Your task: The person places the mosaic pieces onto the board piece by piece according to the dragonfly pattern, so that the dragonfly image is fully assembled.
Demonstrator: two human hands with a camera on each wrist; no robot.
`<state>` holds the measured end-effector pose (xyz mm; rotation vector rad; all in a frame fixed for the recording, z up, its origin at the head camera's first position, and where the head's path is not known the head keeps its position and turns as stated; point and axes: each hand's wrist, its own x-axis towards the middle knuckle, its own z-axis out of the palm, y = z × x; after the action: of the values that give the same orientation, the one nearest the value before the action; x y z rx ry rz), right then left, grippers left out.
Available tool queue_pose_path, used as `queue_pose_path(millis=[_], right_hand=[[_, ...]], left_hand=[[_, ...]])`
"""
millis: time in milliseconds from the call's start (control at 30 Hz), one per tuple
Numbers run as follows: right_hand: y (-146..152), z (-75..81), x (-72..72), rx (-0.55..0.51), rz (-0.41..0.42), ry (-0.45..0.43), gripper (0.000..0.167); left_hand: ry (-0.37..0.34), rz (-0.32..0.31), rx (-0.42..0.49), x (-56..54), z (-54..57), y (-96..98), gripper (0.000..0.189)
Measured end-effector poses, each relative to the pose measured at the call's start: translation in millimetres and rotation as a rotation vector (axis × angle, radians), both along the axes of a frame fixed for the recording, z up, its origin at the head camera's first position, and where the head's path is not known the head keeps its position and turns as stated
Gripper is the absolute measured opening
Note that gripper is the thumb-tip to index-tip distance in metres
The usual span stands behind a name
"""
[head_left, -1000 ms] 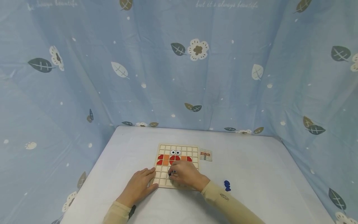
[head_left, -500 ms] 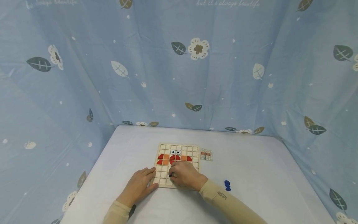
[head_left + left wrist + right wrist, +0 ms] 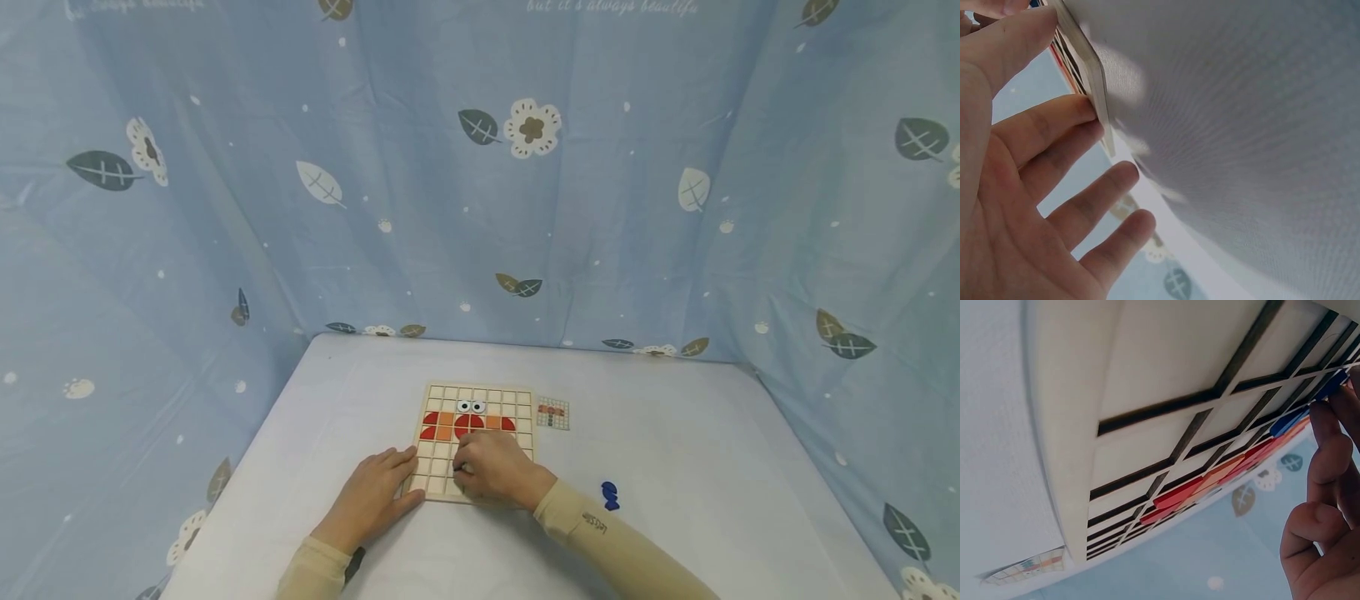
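Note:
A wooden grid board (image 3: 437,484) lies on the white table. It carries two eye tiles (image 3: 471,407), a red circle of tiles (image 3: 468,422), and orange and other red pieces to either side. My left hand (image 3: 372,497) lies at the board's near left corner, with extended fingers touching its left side and the thumb at the front edge. Over the lower middle of the grid, my right hand (image 3: 498,468) pinches a small blue piece (image 3: 1333,385) between its fingertips. Another blue piece (image 3: 1289,422) sits in the grid just beyond. My right hand hides part of the board from the head view.
Right of the board lies a small pattern card (image 3: 552,413) with a gridded picture. Several loose blue pieces (image 3: 610,496) are on the table beyond the right forearm. A blue printed curtain (image 3: 420,217) encloses the table at the back and sides.
My right hand has shifted very slightly left and turned a little, still over the same part of the board with the blue piece. My left hand has stayed in place.

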<state>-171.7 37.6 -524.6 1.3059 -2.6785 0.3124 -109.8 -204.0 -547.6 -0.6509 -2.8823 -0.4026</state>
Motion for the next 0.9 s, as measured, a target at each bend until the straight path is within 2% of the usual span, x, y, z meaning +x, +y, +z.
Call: queue_pose_path(millis=[200, 433, 700, 900], right_hand=[[0.2, -1.9, -1.0, -0.022, 0.017, 0.021, 0.007], [1.1, -0.5, -0.5, -0.017, 0.005, -0.003, 0.007], [3.6, 0.0, 1.3, -0.014, -0.016, -0.006, 0.005], [5.1, -0.9, 2.5, -0.012, -0.012, -0.013, 0.005]], left_hand=[[-0.013, 0.003, 0.001, -0.1, 1.6, 0.5, 0.058], [-0.018, 0.003, 0.003, 0.2, 1.1, -0.2, 0.059], [0.014, -0.004, 0.016, 0.5, 1.0, 0.8, 0.057], [-0.026, 0.008, 0.01, 1.2, 2.3, 0.4, 0.058]])
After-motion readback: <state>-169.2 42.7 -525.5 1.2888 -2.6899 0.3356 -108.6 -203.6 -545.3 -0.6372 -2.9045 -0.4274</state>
